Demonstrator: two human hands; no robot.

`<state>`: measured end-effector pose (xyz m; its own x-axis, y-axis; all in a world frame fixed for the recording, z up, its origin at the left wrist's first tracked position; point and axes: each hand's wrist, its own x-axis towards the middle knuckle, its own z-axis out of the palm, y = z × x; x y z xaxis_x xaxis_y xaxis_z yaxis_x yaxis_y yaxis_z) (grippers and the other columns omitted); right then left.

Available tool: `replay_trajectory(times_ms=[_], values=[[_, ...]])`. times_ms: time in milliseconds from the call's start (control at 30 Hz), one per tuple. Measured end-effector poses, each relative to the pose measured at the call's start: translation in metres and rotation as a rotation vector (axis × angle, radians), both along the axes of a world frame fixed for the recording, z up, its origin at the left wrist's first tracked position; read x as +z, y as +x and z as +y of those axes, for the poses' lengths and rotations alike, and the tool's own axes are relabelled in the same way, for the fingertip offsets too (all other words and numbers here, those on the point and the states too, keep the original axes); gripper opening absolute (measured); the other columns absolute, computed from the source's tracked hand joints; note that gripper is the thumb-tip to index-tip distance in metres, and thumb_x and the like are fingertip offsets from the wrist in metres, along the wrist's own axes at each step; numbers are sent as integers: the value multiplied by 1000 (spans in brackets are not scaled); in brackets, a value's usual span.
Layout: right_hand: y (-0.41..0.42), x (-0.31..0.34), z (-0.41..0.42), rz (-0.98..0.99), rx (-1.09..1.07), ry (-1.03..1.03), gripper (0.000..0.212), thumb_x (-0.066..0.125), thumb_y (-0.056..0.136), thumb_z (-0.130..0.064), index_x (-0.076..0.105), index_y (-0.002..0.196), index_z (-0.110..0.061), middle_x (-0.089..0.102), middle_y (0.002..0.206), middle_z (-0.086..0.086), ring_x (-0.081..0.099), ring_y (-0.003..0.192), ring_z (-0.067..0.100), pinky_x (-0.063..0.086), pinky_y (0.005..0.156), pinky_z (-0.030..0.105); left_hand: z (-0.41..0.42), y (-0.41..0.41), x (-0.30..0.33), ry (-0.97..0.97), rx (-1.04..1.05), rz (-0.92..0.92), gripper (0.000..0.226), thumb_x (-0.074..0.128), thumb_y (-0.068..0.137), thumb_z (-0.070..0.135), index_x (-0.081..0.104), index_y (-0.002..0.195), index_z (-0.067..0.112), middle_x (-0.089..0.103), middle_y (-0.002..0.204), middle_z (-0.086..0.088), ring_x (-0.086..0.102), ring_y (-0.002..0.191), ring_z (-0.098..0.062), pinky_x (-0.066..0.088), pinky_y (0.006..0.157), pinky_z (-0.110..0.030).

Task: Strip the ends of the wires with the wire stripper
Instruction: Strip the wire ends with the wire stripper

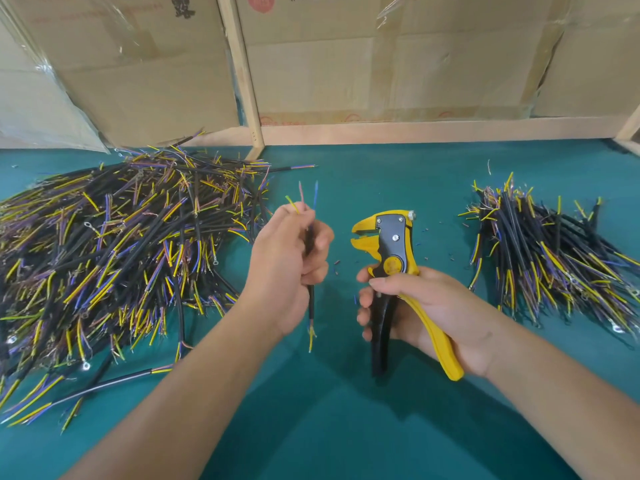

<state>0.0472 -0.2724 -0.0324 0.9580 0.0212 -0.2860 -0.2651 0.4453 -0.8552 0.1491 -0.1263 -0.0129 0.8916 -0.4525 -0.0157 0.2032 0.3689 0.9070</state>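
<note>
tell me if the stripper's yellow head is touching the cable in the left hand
Apart. The head view shows bare green mat between the wire stripper head and the cable that the left hand holds upright.

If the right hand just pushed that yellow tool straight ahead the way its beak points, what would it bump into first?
The right hand holds the wire stripper with its beak aimed left, toward the left hand and the cable it holds. It would likely meet that hand's fingers first, though depth is hard to judge.
</note>
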Motion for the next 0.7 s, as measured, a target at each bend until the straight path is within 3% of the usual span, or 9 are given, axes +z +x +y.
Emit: replay_trajectory(times_ms=[133, 267, 467, 700], values=[[0, 1, 0, 3, 6, -4, 28, 72, 76, -12, 65, 103, -5, 62, 78, 12, 64, 70, 29, 56, 65, 42, -1, -3, 3, 140, 20, -147, 22, 43, 101, 12, 43, 79, 19, 43, 53, -1, 17, 39, -12, 17, 40, -18], [2, 0, -1, 6, 8, -1, 27, 69, 77, -14, 65, 102, -5, 62, 77, 13, 64, 69, 30, 56, 64, 42, 1, -2, 5, 199, 16, -190, 22, 47, 101, 13, 48, 79, 17, 41, 52, 1, 17, 40, -11, 17, 40, -19], [2, 2, -11, -59, 36, -34, 20, 66, 82, -15, 68, 100, -6, 60, 77, 14, 57, 66, 29, 54, 64, 41, 8, 0, 6, 286, -36, -425, 26, 51, 98, 0, 54, 76, 13, 43, 50, 10, 31, 43, -5, 26, 44, -11], [-1, 5, -17, -143, 115, -18, 17, 66, 85, -13, 72, 99, -5, 63, 80, 19, 58, 66, 31, 53, 66, 42, 11, 3, 4, 233, -72, -427, 17, 58, 89, 16, 60, 73, 20, 39, 52, 10, 28, 44, -6, 22, 43, -14]])
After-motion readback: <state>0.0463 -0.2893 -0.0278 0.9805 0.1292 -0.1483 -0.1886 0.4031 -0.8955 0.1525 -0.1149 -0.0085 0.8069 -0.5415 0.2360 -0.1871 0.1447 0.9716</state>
